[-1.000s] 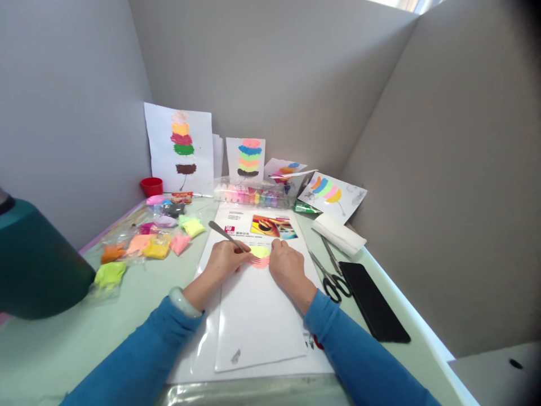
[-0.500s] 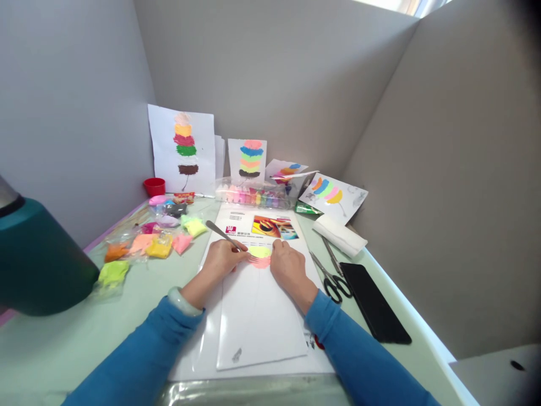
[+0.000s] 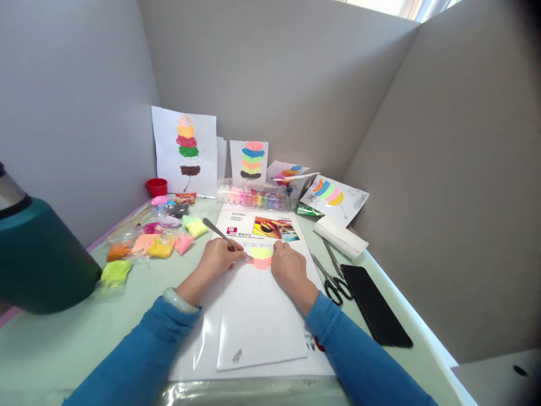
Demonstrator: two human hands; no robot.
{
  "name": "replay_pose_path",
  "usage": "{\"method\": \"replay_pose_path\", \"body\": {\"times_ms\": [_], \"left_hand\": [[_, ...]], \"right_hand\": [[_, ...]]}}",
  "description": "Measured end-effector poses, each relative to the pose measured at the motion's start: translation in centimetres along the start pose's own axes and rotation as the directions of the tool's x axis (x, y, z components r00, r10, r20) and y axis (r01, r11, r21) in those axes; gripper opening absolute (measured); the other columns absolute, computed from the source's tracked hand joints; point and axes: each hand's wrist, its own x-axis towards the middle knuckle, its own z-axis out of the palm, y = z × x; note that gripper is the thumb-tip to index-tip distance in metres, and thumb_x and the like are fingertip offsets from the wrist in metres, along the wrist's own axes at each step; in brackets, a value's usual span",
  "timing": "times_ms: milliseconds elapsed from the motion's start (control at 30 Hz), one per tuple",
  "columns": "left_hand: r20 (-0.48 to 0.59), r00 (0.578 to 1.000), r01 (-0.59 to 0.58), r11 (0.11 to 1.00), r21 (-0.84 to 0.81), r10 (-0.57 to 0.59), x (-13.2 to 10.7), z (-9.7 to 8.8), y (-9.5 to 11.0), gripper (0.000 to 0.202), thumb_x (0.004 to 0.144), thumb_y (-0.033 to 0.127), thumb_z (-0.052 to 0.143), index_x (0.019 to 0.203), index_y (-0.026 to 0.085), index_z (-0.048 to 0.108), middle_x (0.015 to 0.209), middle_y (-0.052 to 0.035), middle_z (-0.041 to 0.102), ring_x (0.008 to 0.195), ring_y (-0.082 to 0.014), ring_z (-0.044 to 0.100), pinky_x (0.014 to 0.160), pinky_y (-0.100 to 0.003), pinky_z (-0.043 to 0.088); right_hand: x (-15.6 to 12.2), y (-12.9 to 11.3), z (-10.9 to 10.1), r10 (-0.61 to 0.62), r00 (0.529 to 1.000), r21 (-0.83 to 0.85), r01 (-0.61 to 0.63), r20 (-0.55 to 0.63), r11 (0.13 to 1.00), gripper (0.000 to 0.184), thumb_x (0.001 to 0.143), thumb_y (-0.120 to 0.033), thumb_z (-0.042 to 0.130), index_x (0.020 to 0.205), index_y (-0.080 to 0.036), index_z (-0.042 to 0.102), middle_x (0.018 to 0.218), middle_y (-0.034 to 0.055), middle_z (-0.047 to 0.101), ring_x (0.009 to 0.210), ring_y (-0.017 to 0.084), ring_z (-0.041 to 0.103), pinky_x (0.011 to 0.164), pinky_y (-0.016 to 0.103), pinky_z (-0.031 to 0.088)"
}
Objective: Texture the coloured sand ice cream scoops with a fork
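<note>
My left hand (image 3: 220, 253) is closed around a metal fork (image 3: 217, 230), its handle pointing up and left. The fork's tines are at the left edge of a flat pink clay patch (image 3: 262, 263). Just above that patch lies a yellow clay patch (image 3: 261, 252), both on a white sheet of paper (image 3: 262, 316). To the right of the clay, my right hand (image 3: 289, 263) rests on the sheet with its fingers curled in. Whether those fingers hold anything is hidden. Beneath the sheet lies a white printed paper pack (image 3: 240, 221).
Bagged clay pieces (image 3: 160, 246) lie at the left, near a green bottle (image 3: 46, 259) and a red cup (image 3: 156, 186). Scissors (image 3: 333, 285), a black phone (image 3: 376, 304) and a white tissue roll (image 3: 340, 235) are on the right. Clay pictures (image 3: 186, 169) lean at the back.
The fork and my left hand have shifted slightly left, so the tines now sit at the clay's left edge. My right hand stays in nearly the same place.
</note>
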Motion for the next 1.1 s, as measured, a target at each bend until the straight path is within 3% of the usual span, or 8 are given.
{"method": "replay_pose_path", "body": {"times_ms": [233, 433, 733, 1100], "left_hand": [[0.018, 0.999, 0.042, 0.997, -0.062, -0.041, 0.4, -0.4, -0.1, 0.019, 0.069, 0.028, 0.068, 0.079, 0.013, 0.072, 0.05, 0.0004, 0.062, 0.043, -0.0121, 0.053, 0.05, -0.024, 0.04], [0.046, 0.999, -0.009, 0.996, -0.093, 0.013, 0.1, 1.0, 0.1, 0.023, 0.07, 0.028, 0.066, 0.086, 0.012, 0.072, 0.049, 0.0013, 0.061, 0.041, -0.0112, 0.049, 0.048, -0.024, 0.039], [0.011, 0.998, -0.054, 0.998, -0.038, 0.055, 0.5, 1.9, -0.4, 0.023, 0.07, 0.031, 0.067, 0.085, 0.016, 0.075, 0.046, 0.0016, 0.061, 0.053, -0.0164, 0.06, 0.06, -0.026, 0.044], [-0.021, 1.0, -0.002, 1.0, 0.002, 0.002, 0.4, 1.1, 0.1, 0.02, 0.069, 0.029, 0.067, 0.081, 0.016, 0.075, 0.044, 0.0011, 0.061, 0.058, -0.0191, 0.063, 0.061, -0.026, 0.044]], "right_hand": [[0.1, 0.1, 0.3, -0.008, 1.0, 0.001, 0.008, -0.019, 1.0, 0.024, 0.093, -0.016, 0.036, 0.109, -0.016, 0.053, 0.101, 0.0099, 0.065, 0.085, 0.021, 0.066, 0.068, 0.03, 0.044], [0.0, 0.0, 0.2, -0.003, 1.0, 0.008, 0.003, -0.028, 1.0, 0.023, 0.093, -0.014, 0.035, 0.107, -0.016, 0.054, 0.1, 0.0099, 0.065, 0.086, 0.02, 0.066, 0.068, 0.029, 0.043], [-0.2, -0.1, -0.3, -0.004, 1.0, 0.001, 0.004, -0.006, 1.0, 0.024, 0.092, -0.014, 0.036, 0.108, -0.016, 0.054, 0.101, 0.0112, 0.065, 0.087, 0.021, 0.066, 0.069, 0.03, 0.044], [-0.1, 0.0, 0.0, -0.003, 1.0, -0.006, 0.002, -0.015, 1.0, 0.024, 0.094, -0.016, 0.034, 0.108, -0.016, 0.053, 0.102, 0.0106, 0.065, 0.086, 0.02, 0.066, 0.068, 0.029, 0.043]]}}
